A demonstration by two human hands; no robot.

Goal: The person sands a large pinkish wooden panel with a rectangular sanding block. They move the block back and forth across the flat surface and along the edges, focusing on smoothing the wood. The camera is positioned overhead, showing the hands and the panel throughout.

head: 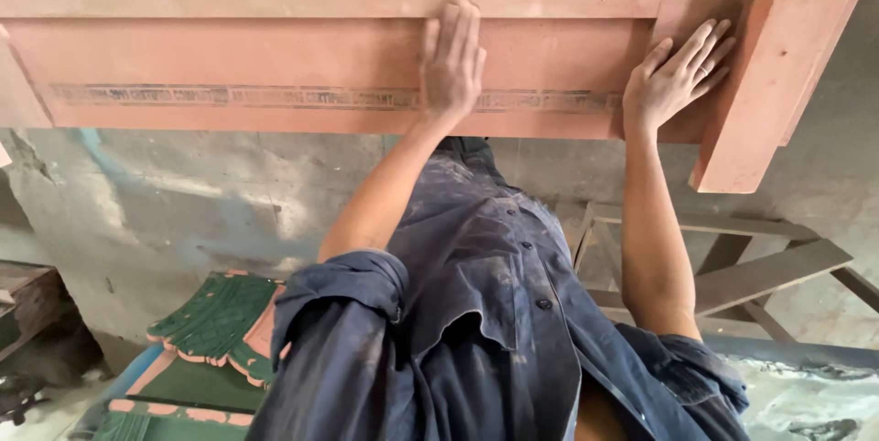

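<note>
We're pressing both hands flat, fingers spread, gripping nothing, on the big reddish-brown wooden panel [275,65]: left hand [450,56] mid-panel, right hand [676,79] near its framing post [778,65]. The 2 are just resting; panel looks coated already.

Matt pinkish wooden board [275,56], dusty dark cloth shirt [476,294], rough concrete floor [183,194]

a dusty grey concrete floor [183,212] carries a bare wooden frame [732,267] at the right and green carved panels with pinkish edges [215,331] lying at the lower left
</note>
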